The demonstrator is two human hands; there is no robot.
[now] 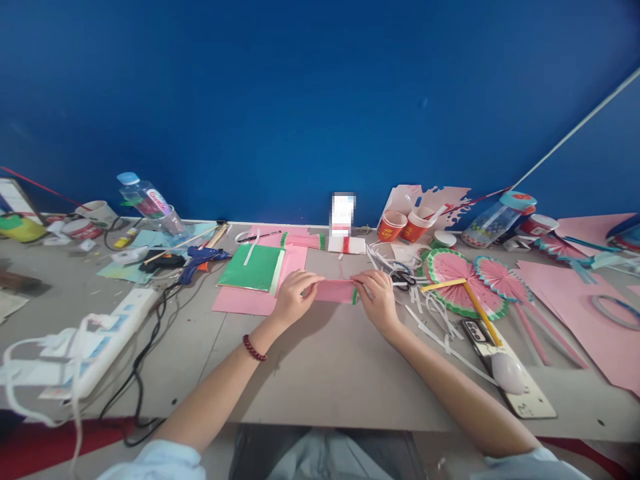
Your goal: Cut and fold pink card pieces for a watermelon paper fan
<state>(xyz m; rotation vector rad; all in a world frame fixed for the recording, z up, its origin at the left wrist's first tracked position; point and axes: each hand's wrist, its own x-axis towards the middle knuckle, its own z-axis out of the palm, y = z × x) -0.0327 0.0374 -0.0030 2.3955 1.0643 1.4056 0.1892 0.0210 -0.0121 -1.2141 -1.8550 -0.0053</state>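
A narrow strip of folded pink paper [334, 291] with a green edge at its right end lies flat on the grey table [320, 373] in front of me. My left hand [294, 297] has its fingers curled and pinched on the strip's left end; a red bead bracelet is on that wrist. My right hand [378, 299] pinches the strip's right end by the green edge. Both hands rest on the tabletop.
Green paper [253, 267] lies on pink sheets at left, beside a blue glue gun [203, 259], cables and a power strip [107, 333]. Right: watermelon paper fans [463, 280], white paper strips, scissors [403, 277], a phone [479, 330], red cups [405, 227], large pink sheets [580, 300].
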